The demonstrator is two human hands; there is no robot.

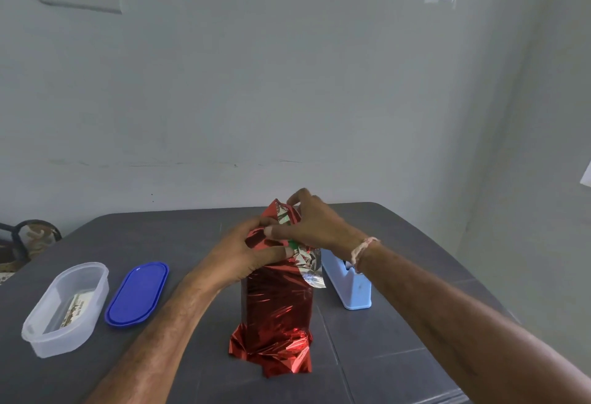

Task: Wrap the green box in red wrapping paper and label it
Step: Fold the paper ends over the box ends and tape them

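One end left to close, the top. Visible of green box point(292, 243): only a sliver between the fingers. Standing upright mid-table point(399, 323), long axis vertical, sheathed in red wrapping paper point(276, 304), lower end crumpled against the tabletop.

Open end directly under both hands. Left hand point(243, 256) gripping the paper at the upper left side, thumb laid across the front fold. Right hand point(315, 224) pinching the raised flap from above, fingertips curled on the foil. Judged: right hand nearer the loose flap, so fold-down likely across the short top face, with left hand as anchor.

Just right of the parcel: light blue tape dispenser point(351, 285), nearer the right hand; touching or not, cannot tell. Well apart to the left: blue lid point(137, 293), then clear tub point(48, 339) holding a printed card point(76, 307), possibly the label.

Hidden: most of the box, the top folds behind the fingers, and the tape roll behind the right wrist. Card print unreadable.
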